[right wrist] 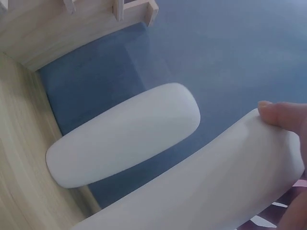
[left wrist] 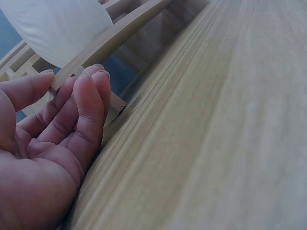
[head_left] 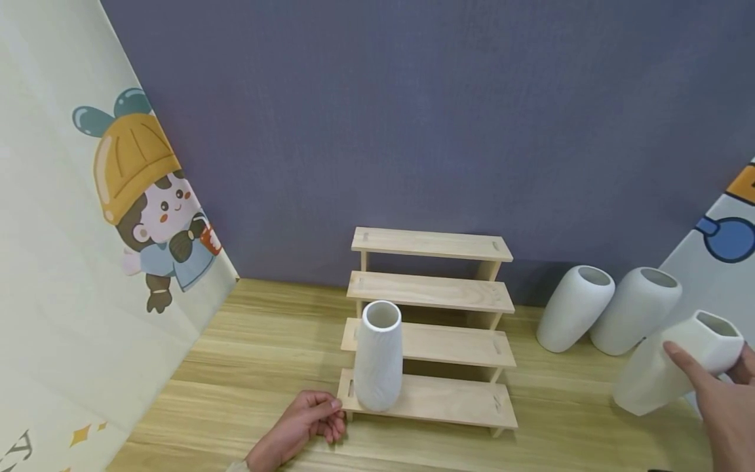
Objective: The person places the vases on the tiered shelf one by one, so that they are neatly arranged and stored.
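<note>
A light wooden shelf [head_left: 448, 400] with several steps stands against the back panel. On the left part of its lowest step a white textured vase [head_left: 379, 360] stands upright. My left hand [head_left: 307, 416] pinches that step's left end; in the left wrist view the thumb is at the board's edge, with curled fingers [left wrist: 88, 105] below. Far right, my right hand [head_left: 722, 400] grips a white vase with an angular mouth [head_left: 666, 370] near its top. This vase is tilted, and whether its base touches the table cannot be told.
Two more white vases, one left [head_left: 575, 308] and one right [head_left: 637, 311], stand close together behind the gripped vase. A dark blue panel [head_left: 413, 118] rises at the back. Printed side walls [head_left: 71, 249] flank the wood-grain tabletop [head_left: 248, 354].
</note>
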Available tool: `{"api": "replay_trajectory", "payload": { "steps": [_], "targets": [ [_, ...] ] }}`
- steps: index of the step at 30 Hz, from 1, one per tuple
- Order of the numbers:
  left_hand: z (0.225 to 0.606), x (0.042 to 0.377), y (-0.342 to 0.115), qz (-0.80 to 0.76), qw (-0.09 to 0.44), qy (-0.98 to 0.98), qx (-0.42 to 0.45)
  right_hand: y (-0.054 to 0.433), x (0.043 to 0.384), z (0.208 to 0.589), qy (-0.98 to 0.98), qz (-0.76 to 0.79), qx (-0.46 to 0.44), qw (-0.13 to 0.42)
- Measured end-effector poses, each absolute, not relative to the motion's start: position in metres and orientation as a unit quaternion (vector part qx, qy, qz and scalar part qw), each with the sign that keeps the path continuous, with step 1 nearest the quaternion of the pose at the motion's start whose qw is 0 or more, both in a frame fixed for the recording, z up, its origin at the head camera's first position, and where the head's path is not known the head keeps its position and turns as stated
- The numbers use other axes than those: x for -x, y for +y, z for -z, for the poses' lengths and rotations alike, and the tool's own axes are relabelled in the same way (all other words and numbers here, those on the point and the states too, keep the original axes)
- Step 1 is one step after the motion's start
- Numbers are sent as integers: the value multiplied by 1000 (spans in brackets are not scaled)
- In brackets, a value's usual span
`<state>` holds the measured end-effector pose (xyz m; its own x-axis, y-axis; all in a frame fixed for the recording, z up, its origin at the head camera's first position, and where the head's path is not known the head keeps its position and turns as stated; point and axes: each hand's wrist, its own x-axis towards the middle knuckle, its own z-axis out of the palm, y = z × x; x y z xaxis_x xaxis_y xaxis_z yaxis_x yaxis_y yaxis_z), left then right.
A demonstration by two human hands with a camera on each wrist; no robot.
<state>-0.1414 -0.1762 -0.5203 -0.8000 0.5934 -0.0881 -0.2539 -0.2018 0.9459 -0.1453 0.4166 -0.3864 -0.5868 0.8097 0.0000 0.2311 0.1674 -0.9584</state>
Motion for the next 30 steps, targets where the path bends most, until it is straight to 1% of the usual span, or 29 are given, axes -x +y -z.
{"api": "replay_trajectory", "payload": {
  "steps": [7,12,19,25,30],
  "targets": [
    [518,140,-176,-762,277,566,-153,411,142,383,-732,-516,370,250],
    [517,140,-176,-761,278,567,-149,407,140,380,-735,-516,365,246],
    [518,140,-176,-762,280,565,-148,396,137,377,-750,-493,362,252],
    [519,141,-176,-764,277,563,-149,391,131,373,-740,-517,330,276],
    [518,140,-176,-764,276,564,-147,383,128,369,-753,-501,333,267]
  ]
}}
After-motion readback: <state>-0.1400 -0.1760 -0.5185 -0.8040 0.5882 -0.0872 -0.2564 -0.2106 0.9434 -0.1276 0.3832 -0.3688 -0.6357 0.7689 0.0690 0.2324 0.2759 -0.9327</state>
